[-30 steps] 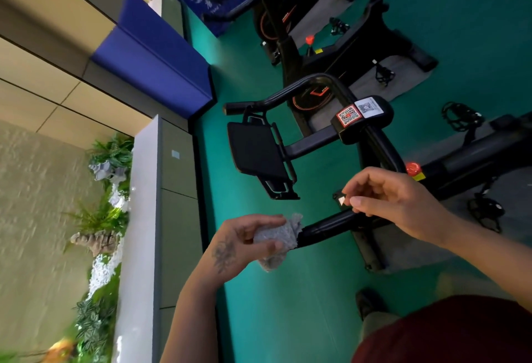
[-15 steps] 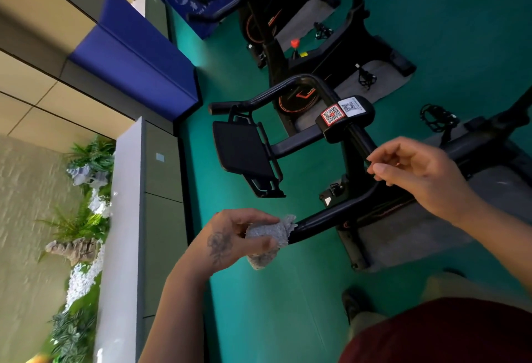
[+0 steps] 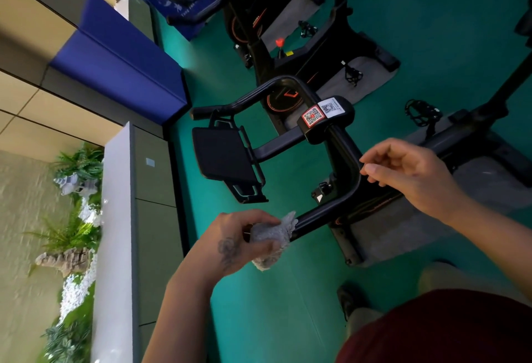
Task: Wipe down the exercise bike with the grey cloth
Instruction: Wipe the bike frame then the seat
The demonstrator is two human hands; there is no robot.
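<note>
— While the left hand [image 3: 239,236] bunches the grey cloth [image 3: 272,237] round the near handlebar end, is the other one doing anything?

— No. The right hand [image 3: 408,172] hovers beside the bend of the bar, fingers loosely curled, holding nothing.

— That cloth looks soft and light.

— Limp, I'd say; it should wrap the tube easily. The exercise bike [image 3: 331,132] looks heavy and stiff, so it shouldn't shift. Best gripped wadded, as now, loose edges tucked in.
</note>
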